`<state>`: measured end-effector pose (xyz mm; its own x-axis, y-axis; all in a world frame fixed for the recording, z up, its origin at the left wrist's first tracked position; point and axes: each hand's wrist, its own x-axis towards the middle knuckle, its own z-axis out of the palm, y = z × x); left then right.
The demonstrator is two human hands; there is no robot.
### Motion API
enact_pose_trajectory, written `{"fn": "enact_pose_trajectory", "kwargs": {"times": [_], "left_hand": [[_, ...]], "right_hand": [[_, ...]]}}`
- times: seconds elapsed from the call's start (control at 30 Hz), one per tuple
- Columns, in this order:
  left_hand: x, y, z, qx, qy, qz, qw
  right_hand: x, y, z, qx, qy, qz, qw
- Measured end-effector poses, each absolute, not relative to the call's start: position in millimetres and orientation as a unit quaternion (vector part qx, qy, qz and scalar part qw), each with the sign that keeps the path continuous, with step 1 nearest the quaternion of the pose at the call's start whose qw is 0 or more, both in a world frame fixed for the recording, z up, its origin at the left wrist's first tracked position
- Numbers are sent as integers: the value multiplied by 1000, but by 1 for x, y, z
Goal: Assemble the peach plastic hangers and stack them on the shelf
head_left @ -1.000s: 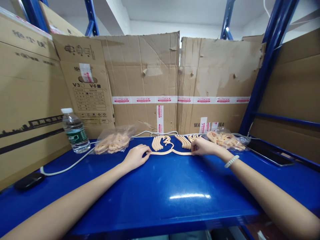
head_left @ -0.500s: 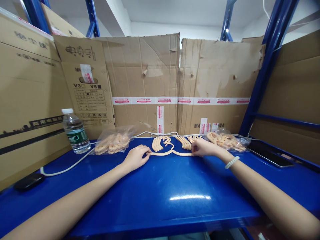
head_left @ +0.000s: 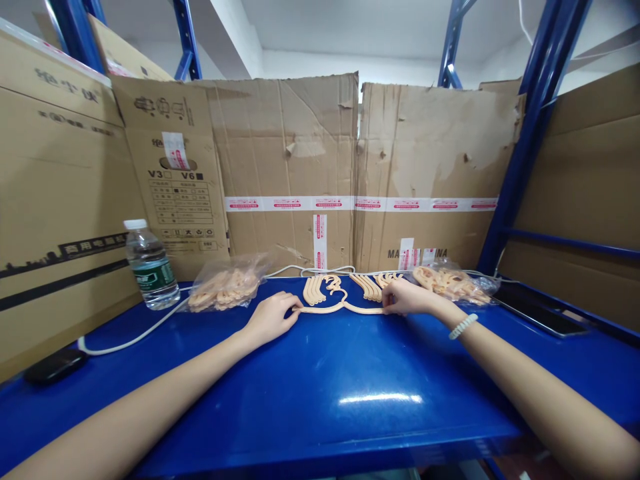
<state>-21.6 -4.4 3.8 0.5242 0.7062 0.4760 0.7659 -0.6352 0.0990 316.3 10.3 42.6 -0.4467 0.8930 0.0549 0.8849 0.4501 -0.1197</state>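
Observation:
A beige clothes hanger point(head_left: 323, 309) lies spread out on the blue shelf top point(head_left: 310, 387), its hook pointing away from me. My left hand point(head_left: 273, 316) pinches the tip of its left arm between thumb and fingers. At the other end, my right hand point(head_left: 404, 297) is closed on the right arm's tip, which the fingers partly hide. Just behind the hanger sit a row of beige hanger arms point(head_left: 314, 291) and some loose hook pieces point(head_left: 332, 283). A second row of arms point(head_left: 366, 288) stands nearer my right hand, with more pieces point(head_left: 389, 279) behind it.
Clear bags of beige parts lie at left point(head_left: 227, 285) and right point(head_left: 453, 283). A water bottle point(head_left: 151, 267) stands at far left, near a black device point(head_left: 56, 367) and a white cable point(head_left: 135, 345). A phone point(head_left: 540, 312) lies at right. Cardboard sheets point(head_left: 285, 160) wall the back.
My head view has shifted very slightly. Both hands keep their hold on the hanger ends, and the parts have not moved.

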Motion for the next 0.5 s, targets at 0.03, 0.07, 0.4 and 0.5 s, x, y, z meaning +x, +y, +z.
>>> {"fn": "enact_pose_trajectory", "kwargs": {"times": [0.03, 0.07, 0.4, 0.5], "left_hand": [[-22, -4, 4, -871, -423, -244, 61], [-21, -4, 4, -871, -422, -245, 61], [-23, -2, 2, -871, -419, -249, 60], [-23, -1, 2, -873, -415, -248, 61]], "right_hand": [[316, 10, 43, -524, -849, 36, 55], [316, 10, 43, -525, -849, 36, 55], [314, 7, 46, -534, -843, 46, 51], [315, 8, 46, -535, -842, 51, 51]]}}
